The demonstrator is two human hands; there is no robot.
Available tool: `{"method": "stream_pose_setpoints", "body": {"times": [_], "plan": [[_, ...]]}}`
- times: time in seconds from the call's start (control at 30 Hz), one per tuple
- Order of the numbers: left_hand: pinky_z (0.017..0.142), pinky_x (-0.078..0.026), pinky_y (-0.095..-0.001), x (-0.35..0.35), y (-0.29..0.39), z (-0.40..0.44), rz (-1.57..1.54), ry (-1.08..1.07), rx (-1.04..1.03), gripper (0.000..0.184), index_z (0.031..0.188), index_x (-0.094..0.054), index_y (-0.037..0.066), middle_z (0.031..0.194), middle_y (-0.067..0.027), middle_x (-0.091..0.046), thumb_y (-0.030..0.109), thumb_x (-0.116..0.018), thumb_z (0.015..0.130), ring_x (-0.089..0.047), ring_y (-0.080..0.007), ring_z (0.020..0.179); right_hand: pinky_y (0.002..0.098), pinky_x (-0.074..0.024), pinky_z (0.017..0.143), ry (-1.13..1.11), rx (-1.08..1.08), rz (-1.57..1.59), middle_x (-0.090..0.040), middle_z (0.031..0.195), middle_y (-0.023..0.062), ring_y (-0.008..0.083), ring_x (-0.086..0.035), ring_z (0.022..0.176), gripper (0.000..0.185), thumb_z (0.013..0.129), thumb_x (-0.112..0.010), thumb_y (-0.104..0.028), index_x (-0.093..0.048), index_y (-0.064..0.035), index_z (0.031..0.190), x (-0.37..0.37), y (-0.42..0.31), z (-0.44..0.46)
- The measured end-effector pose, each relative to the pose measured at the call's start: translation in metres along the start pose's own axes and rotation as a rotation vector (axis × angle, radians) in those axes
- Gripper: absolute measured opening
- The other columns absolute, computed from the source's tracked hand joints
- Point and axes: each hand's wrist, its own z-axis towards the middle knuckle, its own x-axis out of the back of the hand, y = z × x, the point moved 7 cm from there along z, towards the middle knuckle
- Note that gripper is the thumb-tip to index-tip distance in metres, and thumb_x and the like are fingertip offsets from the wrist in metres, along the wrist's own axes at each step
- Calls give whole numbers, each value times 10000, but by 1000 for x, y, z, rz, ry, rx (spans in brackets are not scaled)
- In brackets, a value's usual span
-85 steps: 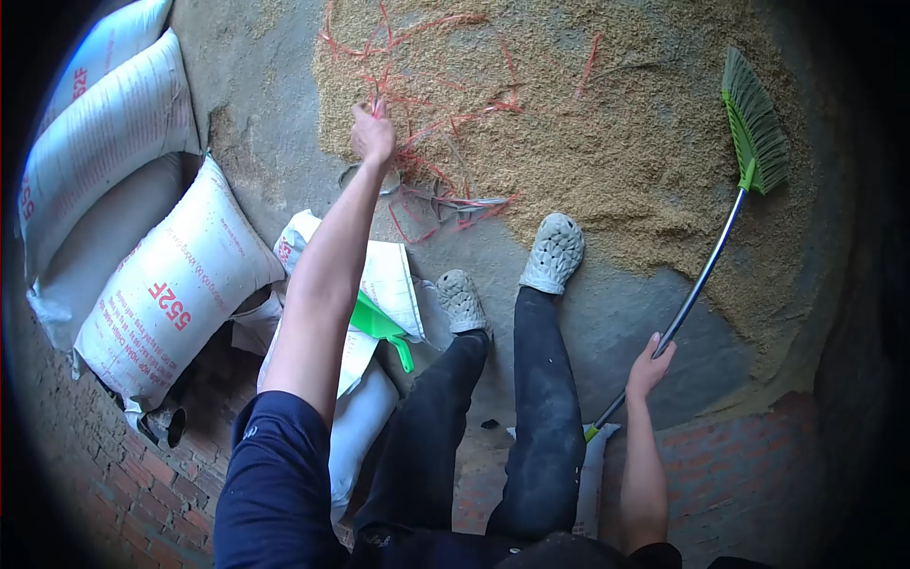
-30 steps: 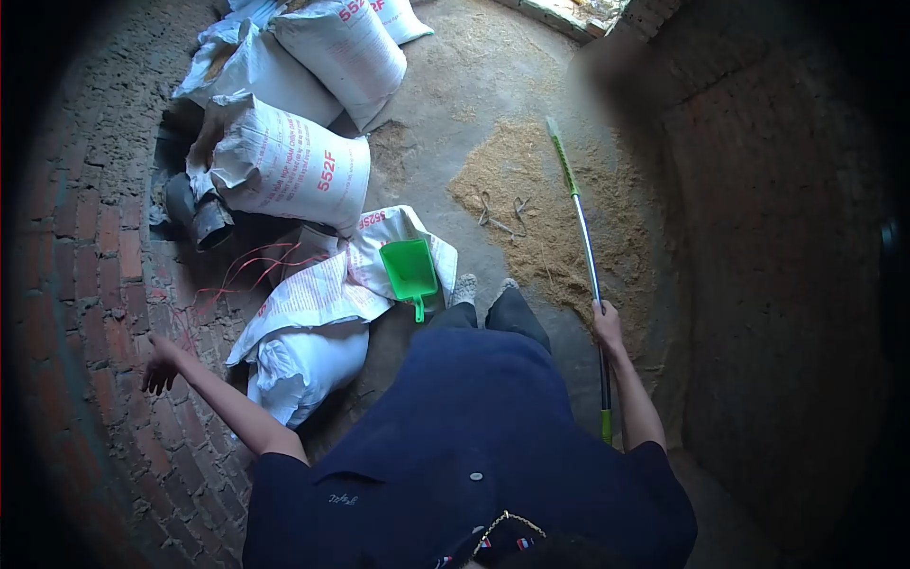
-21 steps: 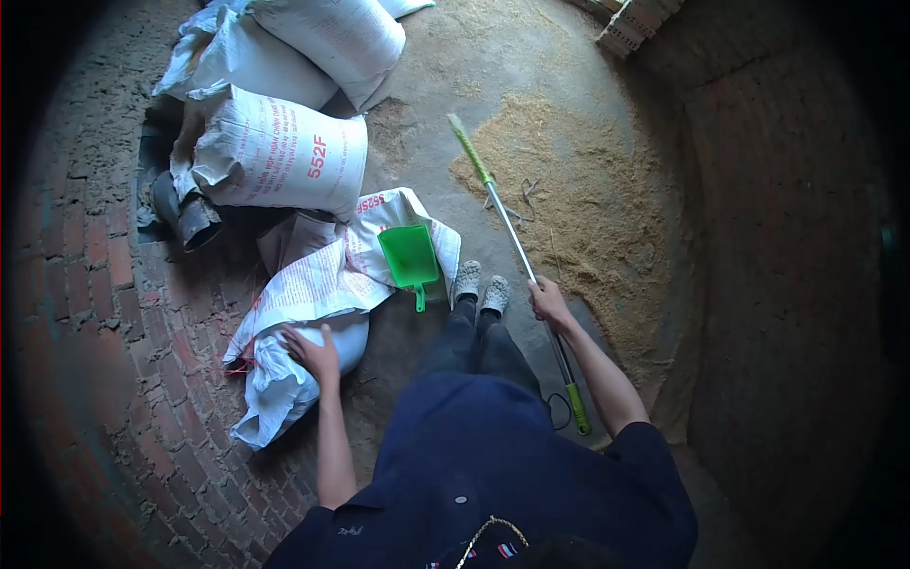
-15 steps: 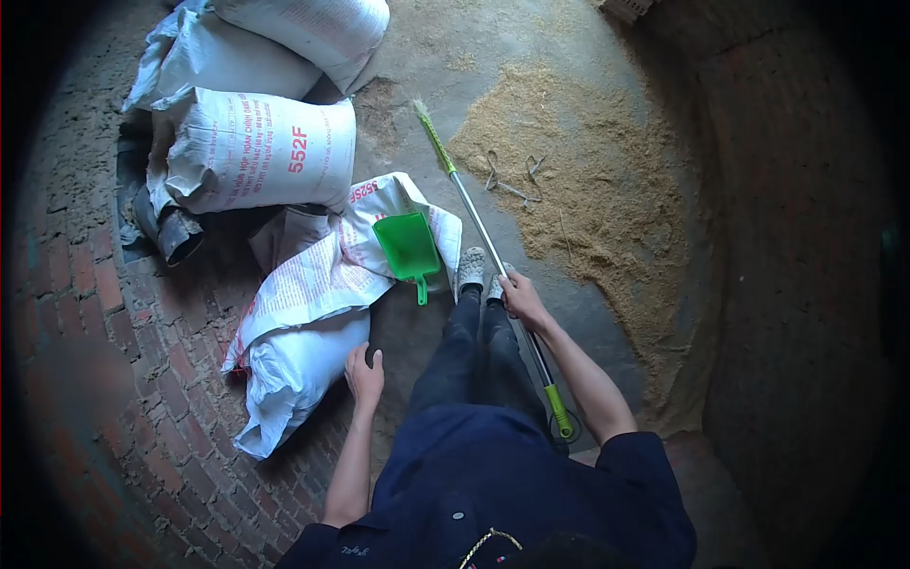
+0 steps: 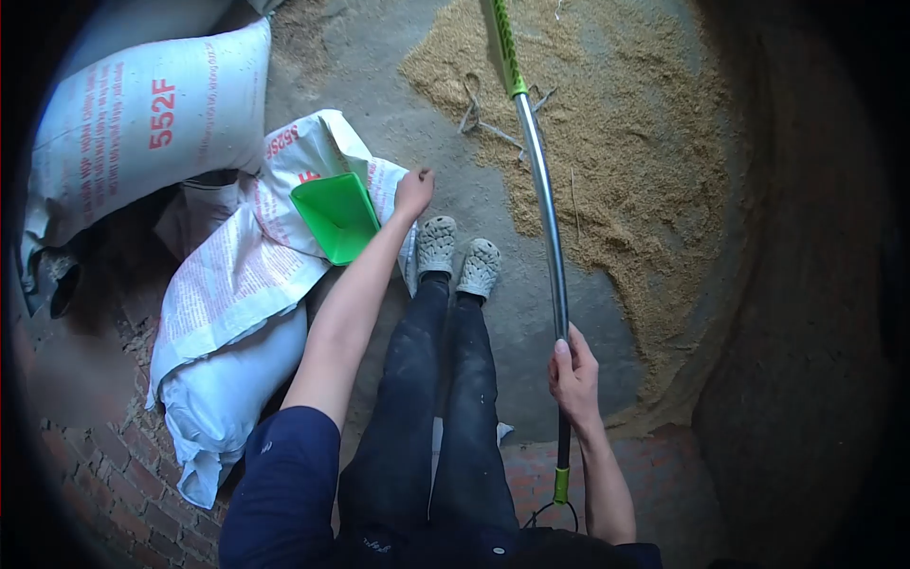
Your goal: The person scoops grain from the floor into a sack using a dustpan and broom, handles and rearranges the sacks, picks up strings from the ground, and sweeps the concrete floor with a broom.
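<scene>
My right hand (image 5: pixel 575 381) is wrapped round the long metal handle of a broom (image 5: pixel 545 204), whose green upper part (image 5: pixel 502 47) reaches over the grain and runs out of the frame at the top. My left hand (image 5: pixel 414 192) is closed beside the edge of a flat white sack (image 5: pixel 248 280); what its fingers hold, if anything, is hidden. A green dustpan (image 5: pixel 339 223) lies on that sack, just left of my wrist. Its grip does not show, with my forearm passing close by. Under the flat sack is a filled white sack (image 5: pixel 232 379).
Straw-coloured grain (image 5: pixel 630 161) is spread over the concrete floor on the right, with a loose piece of string (image 5: pixel 491 125) on its edge. A full sack marked 552F (image 5: pixel 161 123) stands at upper left. Brick paving (image 5: pixel 123 488) lies at lower left.
My left hand has moved up and right from beside the filled sack to the flat sack's edge. The broom has swung more upright, its head rising out of view. The camera view has shifted.
</scene>
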Motion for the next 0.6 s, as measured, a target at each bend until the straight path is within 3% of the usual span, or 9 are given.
{"method": "stream_pose_setpoints", "body": {"times": [0.03, 0.1, 0.2, 0.3, 0.4, 0.5, 0.6], "plan": [[720, -494, -347, -28, -8, 33, -103, -27, 35, 328, 992, -650, 21, 802, -144, -668, 302, -545, 858, -651, -268, 762, 176, -290, 408, 21, -17, 35, -401, 588, -51, 18, -360, 462, 380, 972, -433, -165, -397, -7, 1316, 7, 4, 7], [779, -487, -368, -55, 14, 77, 10, -2, -73, 362, 1065, -619, 17, 889, -175, -664, 299, -574, 841, -643, -304, 837, 173, -287, 404, 41, -48, 49, -396, 585, -48, 17, -356, 459, 398, 974, -428, -164, -374, -9, 1337, 21, 12, 22], [840, -469, -386, -94, 13, 125, 3, 103, -26, 461, 1146, -559, -7, 949, -208, -648, 315, -612, 820, -626, -335, 893, 171, -282, 396, 80, -78, 55, -397, 580, -39, 17, -355, 455, 432, 977, -416, -161, -332, -7, 1372, 37, 30, 32], [764, -504, -359, -107, 23, 158, 58, 154, -9, 474, 1194, -511, -19, 920, -173, -652, 256, -631, 827, -641, -287, 801, 168, -283, 409, 53, 11, 4, -411, 588, -37, 18, -358, 460, 429, 972, -426, -168, -352, 7, 1357, 37, 24, 47], [554, -486, -243, -138, 24, 144, -670, -265, 295, 245, 1047, -593, -39, 769, -63, -622, 123, -595, 863, -577, -104, 620, 168, -283, 416, 20, -14, 26, -413, 592, -39, 18, -360, 472, 425, 970, -429, -169, -363, 3, 1352, 27, 13, 55], [552, -476, -243, -131, 38, 99, -619, -383, 165, 207, 961, -614, -56, 753, -56, -621, 127, -584, 867, -575, -106, 624, 167, -278, 419, -25, -39, 47, -407, 601, -44, 16, -355, 485, 415, 968, -440, -172, -378, -11, 1346, 10, -12, 58], [558, -470, -254, -96, 54, 51, -503, -343, 136, 185, 949, -623, -34, 756, -56, -623, 121, -578, 859, -578, -109, 630, 168, -278, 415, -85, -35, 51, -399, 608, -44, 14, -350, 483, 404, 968, -444, -172, -389, -26, 1341, -6, -40, 52]]}}
